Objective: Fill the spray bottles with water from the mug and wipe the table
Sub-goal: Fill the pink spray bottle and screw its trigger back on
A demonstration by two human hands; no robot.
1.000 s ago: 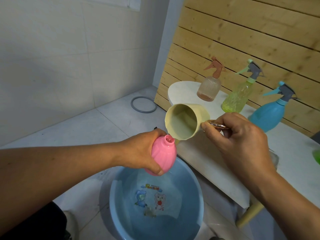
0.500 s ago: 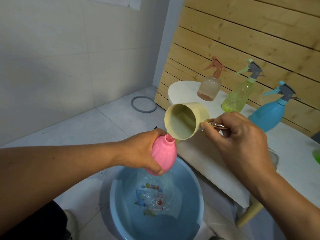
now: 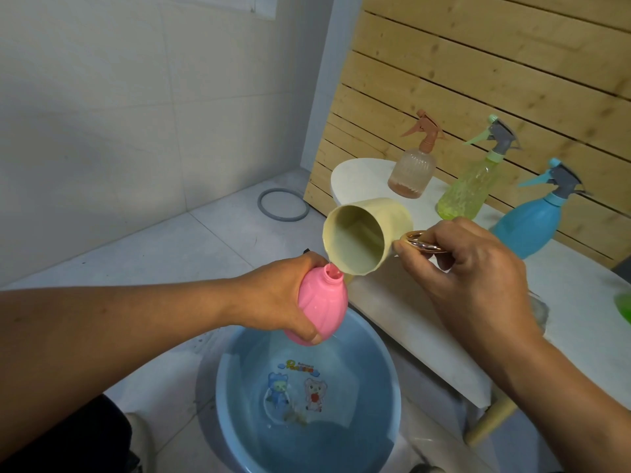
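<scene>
**Pouring from mug into pink bottle**

Our left hand point(image 3: 273, 298) is gripping the uncapped pink bottle point(image 3: 319, 305) at frame centre, over the blue basin point(image 3: 386, 377) of water at the bottom. Our right hand point(image 3: 478, 281) is pinching the metal handle point(image 3: 421, 241) of the cream mug point(image 3: 365, 233), tipping its lip onto the bottle's mouth. On the white table point(image 3: 409, 322), toward the upper right, the brown-topped spray bottle point(image 3: 413, 169), green spray bottle point(image 3: 467, 189) and blue spray bottle point(image 3: 532, 223) are standing upright.
</scene>
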